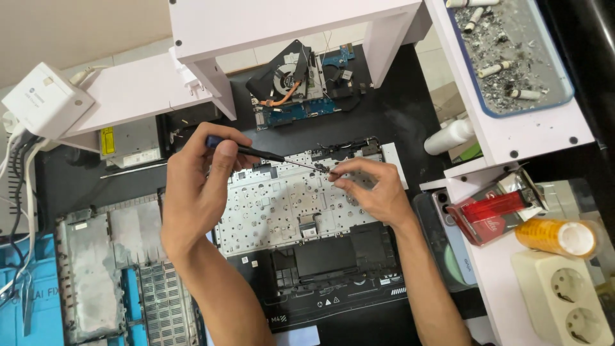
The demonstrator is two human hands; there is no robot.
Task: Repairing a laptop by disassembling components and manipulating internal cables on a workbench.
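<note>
On black desk, left hand (198, 186) grips screwdriver (256, 152); right hand (375, 189) pinches small part (323, 170) at its tip, above laptop chassis (288, 211).

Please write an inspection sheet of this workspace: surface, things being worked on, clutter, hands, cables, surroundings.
Surface: black mat on the bench.
Job's things: opened laptop base, keyboard backplate up; screwdriver; small part at its tip.
Clutter: removed bottom cover; board with fan; ash tray; white bottle; red pack; orange roll; phone.
Grippers: left hand holds the screwdriver; right hand pinches the small part.
Cables: bundle under the white adapter.
Surroundings: white shelf; socket strip.
</note>
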